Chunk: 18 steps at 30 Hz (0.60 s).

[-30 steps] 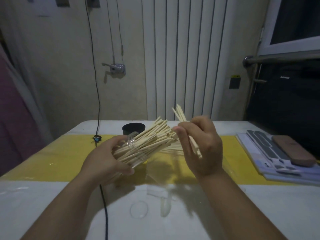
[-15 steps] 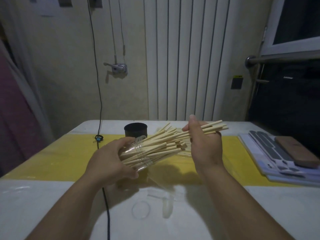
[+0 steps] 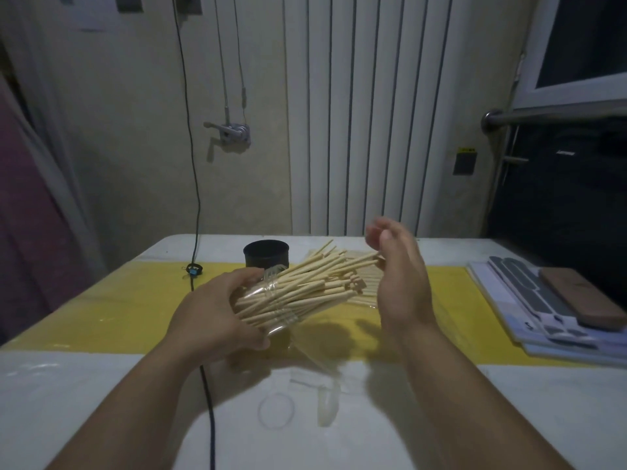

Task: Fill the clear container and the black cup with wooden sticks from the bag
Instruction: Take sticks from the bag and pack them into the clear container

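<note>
cup point(image 3: 266, 254) black | sticks point(image 3: 305, 290) pale wood | mat point(image 3: 118, 310) yellow (table point(image 3: 68, 401) white)

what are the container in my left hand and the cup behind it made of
Container: clear glossy plastic, it seems; the sticks show through its wall. Cup: black, opaque, dull finish; plastic or metal, cannot tell.

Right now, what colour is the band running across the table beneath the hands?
Yellow: the band crosses the white table, clearest in the head view.
</note>
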Tool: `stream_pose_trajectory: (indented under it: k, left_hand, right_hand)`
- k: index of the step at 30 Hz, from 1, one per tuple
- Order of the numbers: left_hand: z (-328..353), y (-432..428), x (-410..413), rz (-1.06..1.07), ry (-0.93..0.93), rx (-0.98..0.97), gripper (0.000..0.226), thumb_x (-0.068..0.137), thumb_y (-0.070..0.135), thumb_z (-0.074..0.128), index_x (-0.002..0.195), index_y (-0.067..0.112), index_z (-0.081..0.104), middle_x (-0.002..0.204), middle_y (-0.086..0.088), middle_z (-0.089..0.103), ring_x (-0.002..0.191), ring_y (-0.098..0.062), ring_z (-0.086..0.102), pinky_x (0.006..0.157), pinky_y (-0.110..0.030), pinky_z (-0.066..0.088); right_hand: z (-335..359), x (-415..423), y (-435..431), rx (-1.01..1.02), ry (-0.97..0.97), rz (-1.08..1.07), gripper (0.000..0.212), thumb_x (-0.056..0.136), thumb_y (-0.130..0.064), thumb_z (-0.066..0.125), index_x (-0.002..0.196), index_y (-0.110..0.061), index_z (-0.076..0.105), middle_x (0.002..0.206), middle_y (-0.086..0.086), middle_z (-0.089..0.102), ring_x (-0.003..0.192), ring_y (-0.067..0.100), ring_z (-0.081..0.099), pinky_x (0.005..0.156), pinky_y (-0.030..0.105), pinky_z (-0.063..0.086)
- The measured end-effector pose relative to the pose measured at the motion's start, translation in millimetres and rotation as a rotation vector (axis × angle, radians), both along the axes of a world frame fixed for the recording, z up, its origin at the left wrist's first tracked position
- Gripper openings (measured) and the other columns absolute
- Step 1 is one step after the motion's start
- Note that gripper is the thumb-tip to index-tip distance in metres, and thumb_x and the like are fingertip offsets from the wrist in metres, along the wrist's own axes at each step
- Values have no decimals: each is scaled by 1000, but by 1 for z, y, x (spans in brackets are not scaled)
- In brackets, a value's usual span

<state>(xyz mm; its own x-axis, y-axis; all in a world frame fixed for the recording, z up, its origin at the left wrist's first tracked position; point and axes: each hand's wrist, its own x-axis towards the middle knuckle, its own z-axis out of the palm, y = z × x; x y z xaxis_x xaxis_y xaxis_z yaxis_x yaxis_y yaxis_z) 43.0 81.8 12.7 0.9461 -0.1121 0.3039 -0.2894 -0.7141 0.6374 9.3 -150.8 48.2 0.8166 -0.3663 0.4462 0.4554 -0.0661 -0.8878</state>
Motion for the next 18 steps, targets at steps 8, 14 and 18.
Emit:
stream_pose_trajectory:
  k: [8, 14, 18]
  left_hand:
    - [1, -2, -3, -3, -5, 3, 97, 30, 40, 82, 121, 54, 53, 104, 31, 60, 88, 5, 60, 73, -29, 51]
    - [0, 0, 0, 25, 19, -95, 94, 29, 38, 84, 115, 56, 51, 103, 30, 61, 89, 0, 62, 79, -34, 54]
    - [-1, 2, 2, 22, 32, -143, 95, 27, 39, 83, 117, 53, 55, 104, 26, 65, 87, -3, 66, 79, -37, 55]
  right_hand:
    - [-8, 3, 3, -287, 97, 178, 38, 106, -25, 33, 133, -29, 59, 135, -21, 54, 128, -6, 43, 105, 11, 33]
    - [-7, 7, -11, -233, 94, -31, 26, 98, -13, 45, 92, -24, 68, 93, -14, 66, 90, -3, 59, 80, 22, 47]
    - [-8, 9, -25, -420, 125, -47, 18, 86, -11, 55, 69, -7, 52, 62, -2, 47, 55, 7, 39, 56, 31, 34]
